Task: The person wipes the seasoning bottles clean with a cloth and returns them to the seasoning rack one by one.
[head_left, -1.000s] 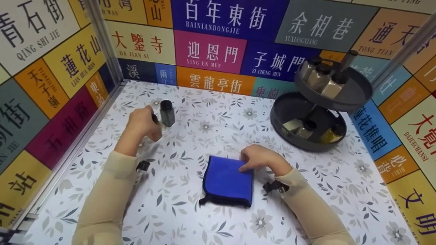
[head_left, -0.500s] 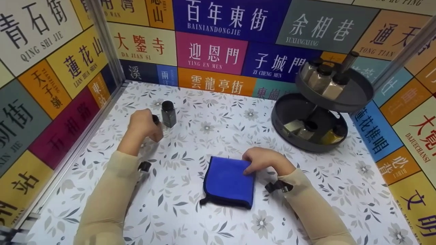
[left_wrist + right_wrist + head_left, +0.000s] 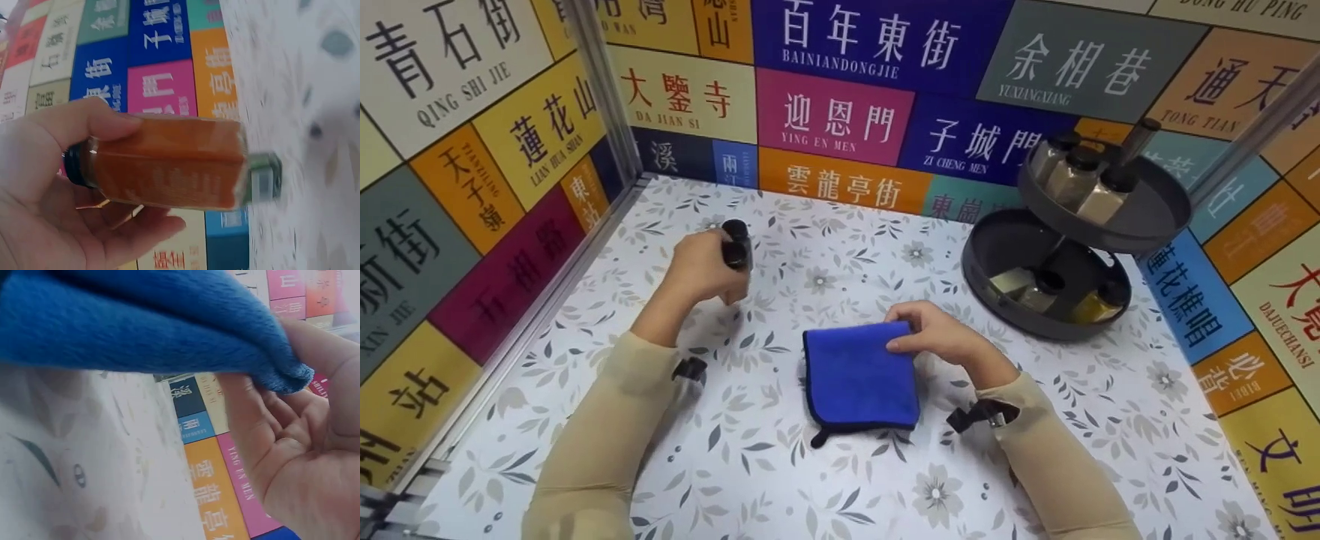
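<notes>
My left hand point(image 3: 701, 266) grips a square glass spice jar point(image 3: 169, 163) filled with orange-red powder, its black cap toward the palm. In the left wrist view the jar is tipped on its side, thumb on one face and fingers beneath. Just behind it on the table is a second jar point(image 3: 737, 229) with a black cap, mostly hidden in the head view; its greenish body shows past the held jar in the left wrist view. My right hand point(image 3: 941, 341) pinches the upper right corner of a folded blue cloth point(image 3: 859, 382) with black edging and a small loop.
A dark two-tier round rack point(image 3: 1046, 330) stands at the back right. Capped jars point(image 3: 1069, 180) sit on its upper tier, more jars point(image 3: 1099, 304) on the lower. Sign-covered walls point(image 3: 840, 120) close off the back and both sides of the flower-patterned table point(image 3: 735, 465).
My left hand has moved right with its jar, now overlapping the standing jar. My right hand has raised the cloth and shifted it slightly away from me.
</notes>
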Demonstrator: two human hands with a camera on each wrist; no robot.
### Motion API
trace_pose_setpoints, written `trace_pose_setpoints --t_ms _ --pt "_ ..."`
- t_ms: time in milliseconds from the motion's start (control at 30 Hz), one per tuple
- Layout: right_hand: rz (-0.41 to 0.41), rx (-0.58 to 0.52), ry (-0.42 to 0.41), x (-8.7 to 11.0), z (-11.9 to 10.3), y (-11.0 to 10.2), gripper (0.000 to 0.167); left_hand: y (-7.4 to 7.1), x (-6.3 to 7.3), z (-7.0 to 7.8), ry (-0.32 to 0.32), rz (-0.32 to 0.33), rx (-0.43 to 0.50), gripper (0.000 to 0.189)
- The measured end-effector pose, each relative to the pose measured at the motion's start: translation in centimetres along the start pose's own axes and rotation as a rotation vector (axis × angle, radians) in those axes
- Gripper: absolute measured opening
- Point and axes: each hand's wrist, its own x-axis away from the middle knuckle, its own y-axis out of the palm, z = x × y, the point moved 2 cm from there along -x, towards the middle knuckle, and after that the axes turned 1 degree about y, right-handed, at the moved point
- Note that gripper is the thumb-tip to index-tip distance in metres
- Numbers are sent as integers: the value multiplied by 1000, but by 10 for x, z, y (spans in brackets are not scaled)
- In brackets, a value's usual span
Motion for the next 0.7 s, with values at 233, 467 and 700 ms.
trace_pose_setpoints --t_ms 233,467,700 --pt "172 71 82 7 -34 -13 17 13 -2 36 88 50 142 56" --pt "351 -232 96 -1 -53 -32 19 26 -8 77 143 90 211 65" --pt "684 -527 -35 1 -50 -58 20 45 -17 113 74 164 317 58"
